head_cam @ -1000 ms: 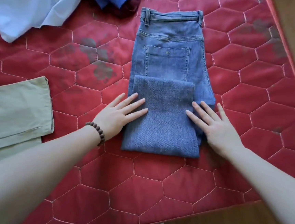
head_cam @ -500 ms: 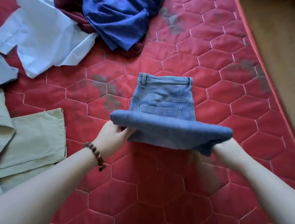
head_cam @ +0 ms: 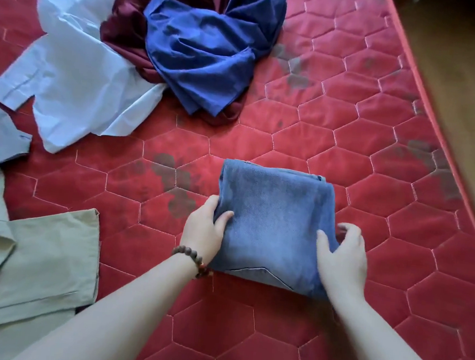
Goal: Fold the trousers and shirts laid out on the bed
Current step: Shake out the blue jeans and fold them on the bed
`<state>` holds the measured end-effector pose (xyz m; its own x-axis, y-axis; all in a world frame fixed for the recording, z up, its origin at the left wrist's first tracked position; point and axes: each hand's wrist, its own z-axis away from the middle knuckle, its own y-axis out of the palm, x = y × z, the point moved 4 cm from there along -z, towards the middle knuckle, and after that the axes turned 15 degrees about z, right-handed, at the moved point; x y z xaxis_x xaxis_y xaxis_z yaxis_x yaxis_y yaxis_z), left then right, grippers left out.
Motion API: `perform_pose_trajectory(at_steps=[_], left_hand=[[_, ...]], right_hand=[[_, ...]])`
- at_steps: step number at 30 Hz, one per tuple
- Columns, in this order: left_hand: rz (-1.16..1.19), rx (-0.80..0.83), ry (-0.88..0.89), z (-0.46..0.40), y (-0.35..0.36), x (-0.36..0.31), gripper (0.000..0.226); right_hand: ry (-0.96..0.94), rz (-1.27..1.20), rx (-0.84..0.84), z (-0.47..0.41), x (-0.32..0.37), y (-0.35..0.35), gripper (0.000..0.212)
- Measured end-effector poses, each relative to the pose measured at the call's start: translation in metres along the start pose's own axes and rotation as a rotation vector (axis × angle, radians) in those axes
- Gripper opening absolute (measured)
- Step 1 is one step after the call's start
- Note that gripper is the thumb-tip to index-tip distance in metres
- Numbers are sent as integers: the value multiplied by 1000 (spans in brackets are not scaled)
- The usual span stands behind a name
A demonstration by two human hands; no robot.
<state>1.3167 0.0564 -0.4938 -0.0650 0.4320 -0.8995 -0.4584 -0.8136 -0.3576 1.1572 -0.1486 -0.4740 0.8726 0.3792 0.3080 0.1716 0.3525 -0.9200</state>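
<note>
Since a moment ago I have brought the lifted fold of the jeans (head_cam: 275, 229) over onto the waistband, so they now lie as a compact bundle on the red quilted bed (head_cam: 362, 150). My left hand (head_cam: 204, 231) grips the bundle's left edge, thumb on top, fingers curled beneath; my right hand (head_cam: 341, 258) clamps its right edge likewise. The khaki trousers (head_cam: 30, 265) lie to the left, with the white shirt (head_cam: 75, 79) and blue shirt (head_cam: 208, 45) beyond.

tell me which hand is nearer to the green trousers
Left. The left hand grips the folded jeans on the side facing the green trousers; the right hand grips the jeans' far side, farther away.
</note>
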Motion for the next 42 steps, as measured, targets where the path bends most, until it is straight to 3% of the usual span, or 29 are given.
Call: perform_pose_trajectory(at_steps=[2,4,6,8,11,14,18,22,25,29,32,36,42], left_hand=[[3,-16,-13,-5,2,-5,6],[-146,-124,80,-10,3,-17,17],[-376,-178,362,-13,16,-37,37],[-533,-4,540,-18,45,-44,50],[-738,220,442,-33,74,-18,60],[-808,223,403,-47,76,6,62],[-806,216,442,-47,68,10,65],[-717,298,392,-51,38,33,65],[-599,348,362,-53,36,33,65],[-313,199,358,-37,31,22,65],[-255,91,312,-24,28,17,62],[-203,82,123,-8,25,16,65],[-86,106,9,15,31,5,68]], right_hand=[[-194,128,-193,2,18,-4,53],[-423,282,-259,-1,43,3,58],[-556,424,-225,-4,67,22,59],[-612,541,-114,-6,83,46,59],[-618,677,-38,-14,81,81,63],[-613,644,-58,-25,76,94,61],[-718,514,-90,-26,60,82,60],[-372,386,-20,-30,-4,68,63],[-364,332,32,-31,-8,69,60],[-387,113,58,-30,-4,56,65],[-357,3,21,-25,-1,47,67],[-282,1,218,-27,4,46,78],[-274,-108,415,-36,5,33,85]])
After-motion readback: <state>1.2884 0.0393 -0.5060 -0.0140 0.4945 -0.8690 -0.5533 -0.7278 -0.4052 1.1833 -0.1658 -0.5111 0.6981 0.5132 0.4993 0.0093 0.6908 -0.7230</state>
